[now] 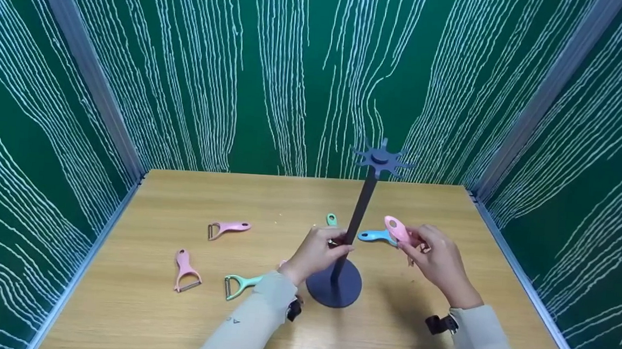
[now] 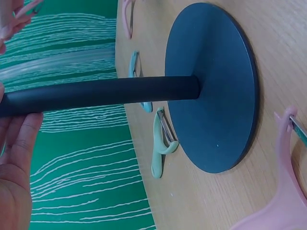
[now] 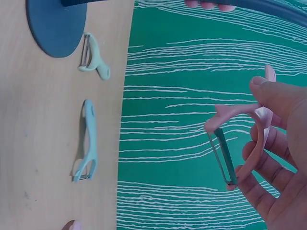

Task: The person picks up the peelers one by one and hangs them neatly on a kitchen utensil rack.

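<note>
My left hand (image 1: pixel 317 253) grips the dark post (image 1: pixel 362 210) of a stand, below its star-shaped top of several hooks (image 1: pixel 379 158). The stand's round base (image 2: pixel 216 129) rests on the table, and the post leans in the head view. To the right of the post, my right hand (image 1: pixel 440 258) holds a pink peeler (image 1: pixel 395 229) above the table, its holed handle end up. In the right wrist view the thumb and fingers close on that peeler, and its blade (image 3: pixel 224 155) shows. No peeler hangs on the visible hooks.
A blue peeler (image 1: pixel 373 235) lies behind the right hand; a green one (image 2: pixel 158 148) lies behind the base. Left of the stand are two pink peelers (image 1: pixel 232 227) and a green one (image 1: pixel 240 284). Another pink peeler (image 2: pixel 268 211) is mostly hidden by the left wrist in the head view.
</note>
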`<move>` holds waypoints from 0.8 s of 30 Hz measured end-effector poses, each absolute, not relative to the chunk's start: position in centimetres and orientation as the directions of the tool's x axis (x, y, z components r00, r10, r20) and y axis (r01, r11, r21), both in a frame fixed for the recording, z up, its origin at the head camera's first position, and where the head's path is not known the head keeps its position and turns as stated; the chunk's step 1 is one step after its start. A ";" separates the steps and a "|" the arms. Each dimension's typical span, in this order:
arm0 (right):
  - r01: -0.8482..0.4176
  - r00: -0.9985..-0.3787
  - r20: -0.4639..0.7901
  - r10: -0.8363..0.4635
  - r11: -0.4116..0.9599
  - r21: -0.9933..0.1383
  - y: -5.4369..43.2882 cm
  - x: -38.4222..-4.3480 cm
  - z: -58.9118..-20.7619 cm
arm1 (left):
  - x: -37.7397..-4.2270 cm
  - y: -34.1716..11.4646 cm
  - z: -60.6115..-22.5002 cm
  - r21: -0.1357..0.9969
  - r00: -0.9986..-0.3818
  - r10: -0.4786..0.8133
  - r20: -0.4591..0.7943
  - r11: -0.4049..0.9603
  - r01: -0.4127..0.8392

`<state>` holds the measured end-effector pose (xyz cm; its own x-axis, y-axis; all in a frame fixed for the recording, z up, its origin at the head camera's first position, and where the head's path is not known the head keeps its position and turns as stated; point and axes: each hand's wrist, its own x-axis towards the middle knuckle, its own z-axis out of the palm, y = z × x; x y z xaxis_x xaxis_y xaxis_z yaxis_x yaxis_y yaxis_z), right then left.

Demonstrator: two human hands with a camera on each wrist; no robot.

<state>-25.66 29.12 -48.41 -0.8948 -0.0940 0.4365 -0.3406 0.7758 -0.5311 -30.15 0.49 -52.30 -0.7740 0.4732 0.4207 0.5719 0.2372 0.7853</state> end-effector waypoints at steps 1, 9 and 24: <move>-0.347 -0.890 0.447 -0.091 0.770 -0.535 29.0 -25.6 -48.3 | -30.2 0.5 -52.3 0.783 -0.773 0.472 0.423 0.239 0.574; -0.470 -0.788 0.610 -0.086 0.724 -0.505 28.5 -25.4 -47.7 | -30.2 0.5 -52.3 0.785 -0.782 0.466 0.415 0.252 0.566; -0.589 -0.637 0.764 -0.100 0.703 -0.399 27.4 -24.7 -45.6 | -30.2 0.5 -52.3 0.804 -0.789 0.475 0.390 0.241 0.543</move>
<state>-24.68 27.38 -45.61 -0.6374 -0.1003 0.7640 -0.5890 0.7027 -0.3992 -30.20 0.48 -52.30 -0.7891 0.4746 0.3901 0.5428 0.2413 0.8045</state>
